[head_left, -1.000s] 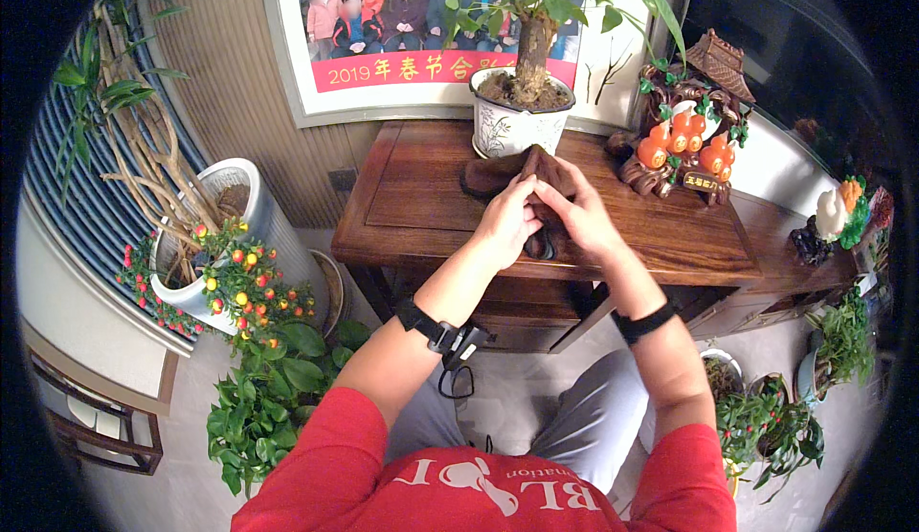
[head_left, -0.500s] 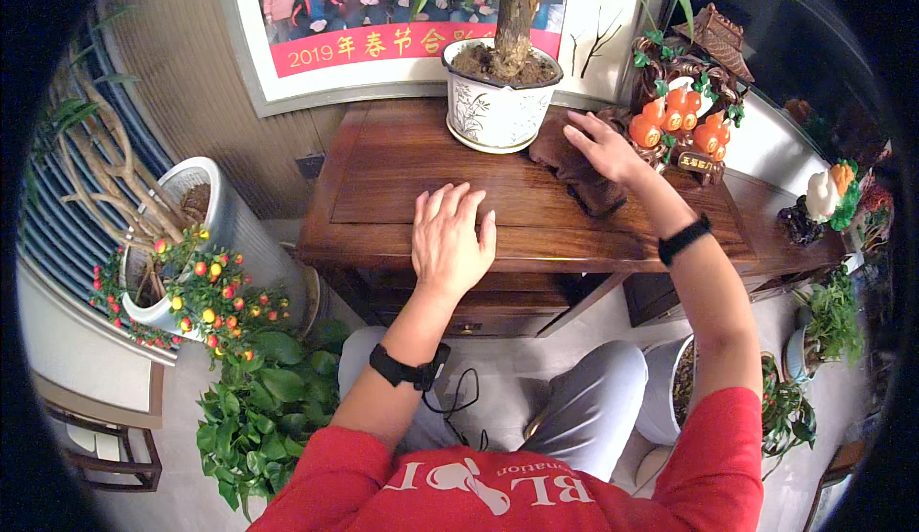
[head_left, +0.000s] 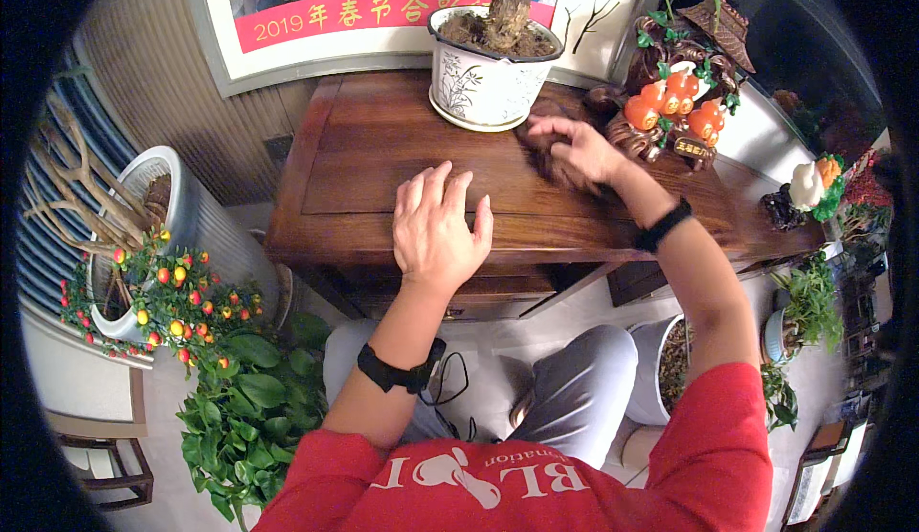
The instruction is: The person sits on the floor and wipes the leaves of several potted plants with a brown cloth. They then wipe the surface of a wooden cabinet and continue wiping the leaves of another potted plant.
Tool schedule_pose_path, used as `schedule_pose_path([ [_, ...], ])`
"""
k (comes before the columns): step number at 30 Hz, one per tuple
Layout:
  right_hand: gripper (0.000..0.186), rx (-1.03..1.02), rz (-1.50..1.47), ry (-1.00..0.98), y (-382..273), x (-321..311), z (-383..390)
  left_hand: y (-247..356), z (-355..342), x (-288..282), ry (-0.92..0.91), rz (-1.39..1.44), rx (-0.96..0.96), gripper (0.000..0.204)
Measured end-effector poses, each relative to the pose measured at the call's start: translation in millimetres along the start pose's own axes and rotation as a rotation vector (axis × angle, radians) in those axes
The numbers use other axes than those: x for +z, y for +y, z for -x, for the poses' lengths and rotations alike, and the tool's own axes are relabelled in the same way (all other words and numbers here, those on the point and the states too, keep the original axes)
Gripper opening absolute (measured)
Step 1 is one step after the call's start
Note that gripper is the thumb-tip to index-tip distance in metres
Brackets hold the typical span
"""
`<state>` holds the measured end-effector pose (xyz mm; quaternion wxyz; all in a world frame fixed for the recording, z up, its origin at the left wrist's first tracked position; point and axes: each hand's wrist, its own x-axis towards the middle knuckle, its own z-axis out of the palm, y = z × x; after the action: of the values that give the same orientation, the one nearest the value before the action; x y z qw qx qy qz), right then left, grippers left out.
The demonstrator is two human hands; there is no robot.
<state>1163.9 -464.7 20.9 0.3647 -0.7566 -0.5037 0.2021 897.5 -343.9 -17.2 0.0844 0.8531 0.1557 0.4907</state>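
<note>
Left hand (head_left: 438, 230) lies flat, fingers spread, on the polished wooden table (head_left: 364, 158) near its front edge; right hand (head_left: 572, 149) – fingers curled on a dark crumpled cloth (head_left: 544, 157), mostly hidden – beside the white ceramic pot (head_left: 483, 87).

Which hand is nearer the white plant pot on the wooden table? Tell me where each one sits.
Right. The right hand rests on a dark object just beside the white plant pot, at its lower right. The left hand lies flat on the wooden table, farther toward the front edge.

Left hand (head_left: 437, 230) flat, right hand (head_left: 574, 149) curled.
</note>
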Motion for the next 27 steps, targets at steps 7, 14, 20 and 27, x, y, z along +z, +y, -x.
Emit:
schedule_pose_path([
  [7,0.028,-0.280,-0.015,-0.208,-95,60,135,-6,2,-13,0.152,0.305,0.050,0.016],
  [14,0.036,-0.219,-0.154,0.297,-111,32,165,-62,7,-65,0.339,0.243,-0.103,0.011],
  [20,0.075,0.380,0.728,0.321,-78,63,114,-107,14,-88,0.413,0.164,-0.448,0.017],
  [27,0.071,-0.048,0.691,0.157,-127,158,20,-110,15,-74,0.454,0.208,-0.431,0.019],
])
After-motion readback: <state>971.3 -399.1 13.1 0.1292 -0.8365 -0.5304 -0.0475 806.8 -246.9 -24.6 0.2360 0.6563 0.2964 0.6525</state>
